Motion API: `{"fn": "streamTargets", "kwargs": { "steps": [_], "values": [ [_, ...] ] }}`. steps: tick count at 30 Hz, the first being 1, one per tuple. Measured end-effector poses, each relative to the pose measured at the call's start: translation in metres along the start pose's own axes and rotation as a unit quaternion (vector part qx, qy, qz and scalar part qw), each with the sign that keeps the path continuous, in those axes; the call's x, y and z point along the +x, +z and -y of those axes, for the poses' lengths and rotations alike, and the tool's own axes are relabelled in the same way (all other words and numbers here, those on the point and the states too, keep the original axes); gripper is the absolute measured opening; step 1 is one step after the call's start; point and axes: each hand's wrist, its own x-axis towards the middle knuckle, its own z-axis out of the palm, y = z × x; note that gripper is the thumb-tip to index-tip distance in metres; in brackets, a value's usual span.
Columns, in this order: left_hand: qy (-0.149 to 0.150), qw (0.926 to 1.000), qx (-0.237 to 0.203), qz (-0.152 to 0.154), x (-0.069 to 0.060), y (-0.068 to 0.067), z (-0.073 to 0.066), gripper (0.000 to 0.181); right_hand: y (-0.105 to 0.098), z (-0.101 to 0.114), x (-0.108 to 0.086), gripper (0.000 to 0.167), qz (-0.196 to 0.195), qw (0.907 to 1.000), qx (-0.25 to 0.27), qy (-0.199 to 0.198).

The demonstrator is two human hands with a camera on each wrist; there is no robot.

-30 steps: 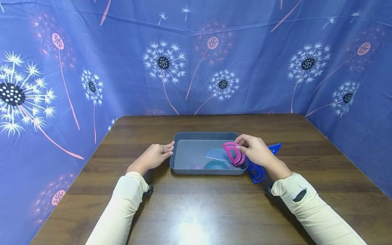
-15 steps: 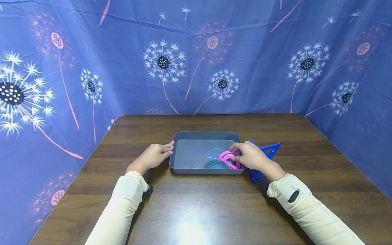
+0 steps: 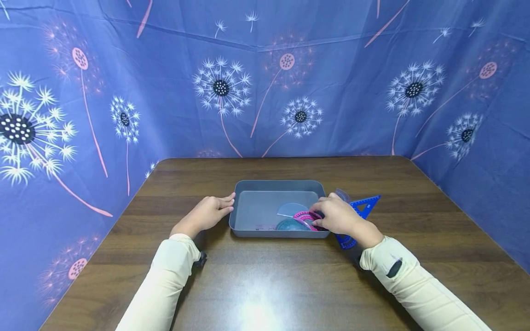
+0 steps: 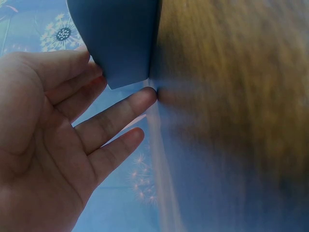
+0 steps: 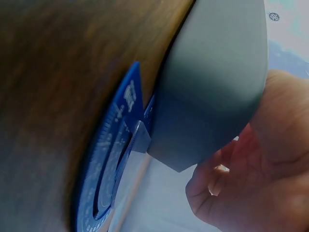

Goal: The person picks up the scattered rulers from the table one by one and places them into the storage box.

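The tray (image 3: 257,207) is smooth and matt, perhaps plastic, the wood-grain table (image 3: 269,264) glossy, the backdrop (image 3: 352,82) creased cloth.

Before me is a brown wood-grained table (image 3: 207,285) with rounded far corners. Directly on it stands a grey rectangular tray (image 3: 256,207) with raised walls. Just beside its right end I see a blue plastic triangular ruler (image 3: 371,201), with a clear plastic piece (image 3: 342,195) next to it.

Cream sleeves (image 3: 153,289) show black pieces (image 3: 394,268) at both cuffs (image 3: 185,247).
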Motion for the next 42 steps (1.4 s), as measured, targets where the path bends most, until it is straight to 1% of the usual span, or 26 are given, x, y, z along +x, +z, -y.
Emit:
{"fn": "streamTargets", "kwargs": {
  "steps": [6,13,20,23,25,28,32,34,37,42],
  "values": [
    [0.004,1.0000,0.006,-0.001,0.002,0.002,0.002,0.036,0.002,0.000,-0.002,0.020,0.007,0.9999,0.007,0.013],
    [-0.002,1.0000,-0.005,0.002,0.001,0.000,-0.002,0.037,0.002,0.000,-0.003,0.018,0.001,0.9999,0.010,0.010],
    [-0.005,1.0000,-0.006,0.002,0.001,0.001,-0.003,0.037,0.002,-0.003,-0.003,0.017,-0.005,0.9999,0.013,0.002],
    [-0.008,0.9999,-0.012,0.007,0.002,0.002,-0.002,0.038,0.003,-0.006,-0.006,0.015,-0.011,0.9994,0.031,0.005],
    [-0.005,0.9999,-0.012,0.009,0.002,0.004,-0.001,0.038,0.003,-0.008,-0.009,0.015,-0.015,0.9985,0.053,0.008],
    [-0.009,0.9998,-0.014,0.011,0.002,0.004,0.000,0.038,0.003,-0.012,-0.014,0.017,-0.025,0.9957,0.089,0.008],
    [-0.017,0.9996,-0.019,0.009,0.002,0.003,-0.001,0.039,-0.002,-0.018,-0.023,0.019,-0.057,0.9901,0.128,-0.007],
    [-0.017,0.9997,-0.014,0.009,0.001,0.003,-0.001,0.039,-0.005,-0.021,-0.028,0.020,-0.078,0.9864,0.144,-0.012],
    [-0.021,0.9996,-0.013,0.011,0.001,0.002,-0.001,0.039,-0.011,-0.026,-0.037,0.020,-0.119,0.9792,0.164,-0.009],
    [-0.014,0.9998,-0.009,0.008,-0.003,-0.002,0.001,0.039,-0.018,-0.042,-0.051,0.020,-0.196,0.9688,0.150,0.018]
  ]
}}
